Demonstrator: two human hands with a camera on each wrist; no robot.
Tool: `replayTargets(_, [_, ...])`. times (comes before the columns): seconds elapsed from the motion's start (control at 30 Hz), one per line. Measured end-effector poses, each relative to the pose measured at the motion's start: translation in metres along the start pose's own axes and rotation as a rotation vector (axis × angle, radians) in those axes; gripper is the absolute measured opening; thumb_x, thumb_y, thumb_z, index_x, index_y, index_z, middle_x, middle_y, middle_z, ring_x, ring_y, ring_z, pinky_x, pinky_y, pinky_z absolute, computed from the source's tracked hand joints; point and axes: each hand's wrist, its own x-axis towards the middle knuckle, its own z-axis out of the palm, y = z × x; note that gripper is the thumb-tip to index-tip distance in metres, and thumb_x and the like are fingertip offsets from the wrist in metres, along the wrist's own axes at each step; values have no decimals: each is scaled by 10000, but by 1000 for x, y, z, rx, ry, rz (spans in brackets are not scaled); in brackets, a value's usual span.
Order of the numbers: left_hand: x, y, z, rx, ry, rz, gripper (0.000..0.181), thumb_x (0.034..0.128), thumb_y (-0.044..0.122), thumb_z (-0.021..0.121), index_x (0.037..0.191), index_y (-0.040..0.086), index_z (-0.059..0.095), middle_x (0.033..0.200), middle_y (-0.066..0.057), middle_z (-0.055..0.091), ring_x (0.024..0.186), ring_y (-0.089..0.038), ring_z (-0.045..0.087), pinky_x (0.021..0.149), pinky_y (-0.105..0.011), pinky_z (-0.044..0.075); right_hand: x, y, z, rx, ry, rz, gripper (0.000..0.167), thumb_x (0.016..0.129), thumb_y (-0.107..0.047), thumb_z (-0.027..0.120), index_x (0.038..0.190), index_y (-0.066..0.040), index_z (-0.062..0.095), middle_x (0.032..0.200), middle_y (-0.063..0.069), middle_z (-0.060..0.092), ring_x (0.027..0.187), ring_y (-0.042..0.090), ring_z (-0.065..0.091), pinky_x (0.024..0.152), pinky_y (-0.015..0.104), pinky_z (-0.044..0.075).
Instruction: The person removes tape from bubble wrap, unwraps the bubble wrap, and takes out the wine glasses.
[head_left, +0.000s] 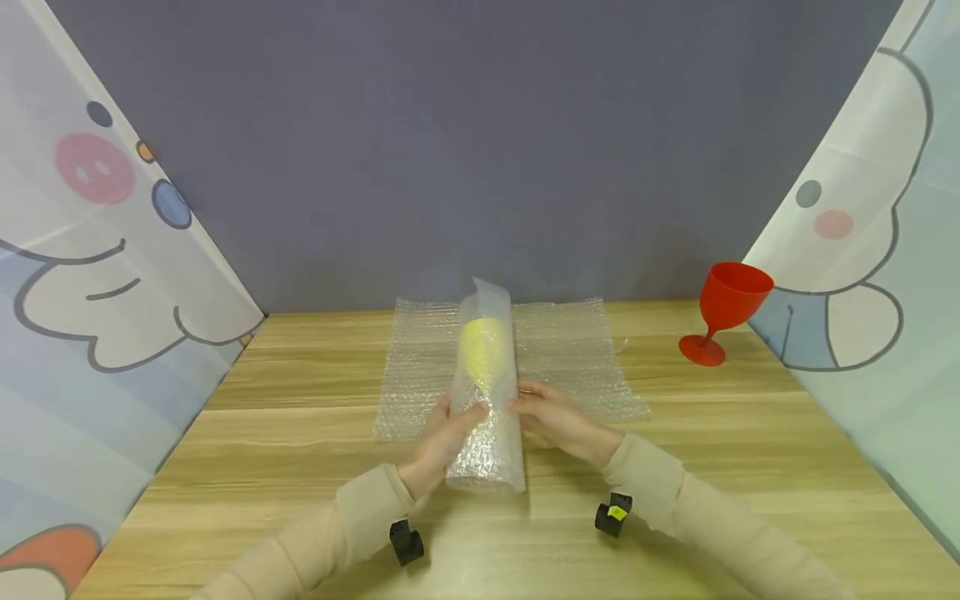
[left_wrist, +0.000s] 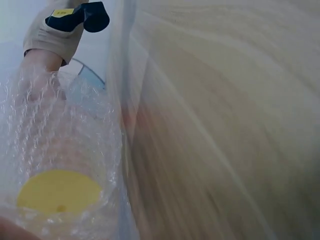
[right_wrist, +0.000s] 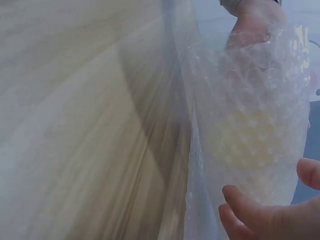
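Observation:
A yellow goblet [head_left: 483, 346] lies rolled up in clear bubble wrap [head_left: 486, 454], its bowl end toward the back wall. The left wrist view shows its round yellow base [left_wrist: 60, 192] through the open end of the roll. My left hand [head_left: 442, 437] grips the roll from the left, thumb on top and fingers partly hidden beside it. At the right side, my right hand [head_left: 558, 417] touches the roll with its fingertips. Thumb and fingers [right_wrist: 250, 207] stand apart there in the right wrist view. A flat bubble wrap sheet [head_left: 558, 350] spreads behind and beside the roll.
An upright red goblet [head_left: 731, 300] stands at the back right of the wooden table [head_left: 285, 475]. Behind the table rises a grey wall [head_left: 480, 150]. Cartoon-printed curtains [head_left: 90, 275] line both sides.

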Motion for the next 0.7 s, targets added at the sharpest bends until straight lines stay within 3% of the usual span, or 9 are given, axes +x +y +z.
replayTargets(0.17, [-5,-2,12,3,-36,-17,891,809,496,617,1416,-3,197,1426,-221,317,1296,-426,314,1047,-605,264,-8,5,-10,15,3,30,584,900,-153,547,1393,27,292,1371,196,431,1225,310,465,1060,448,349])
replayTargets(0.43, [-11,-5,32,-9,-9,-27,961,790,464,651,1442,-8,126,1469,-248,225,1303,-446,290,1048,-597,269,-25,5,-22,72,-36,48,605,900,-106,534,1406,50,241,1398,220,380,1182,254,500,1060,453,348])
replayTargets(0.7, [-11,-14,40,-71,-55,-7,916,810,400,654,1441,6,119,1476,-247,196,1311,-442,275,1054,-594,261,-35,6,-26,108,-29,86,601,906,-78,510,1407,75,214,1414,243,343,1211,269,477,1079,447,320])
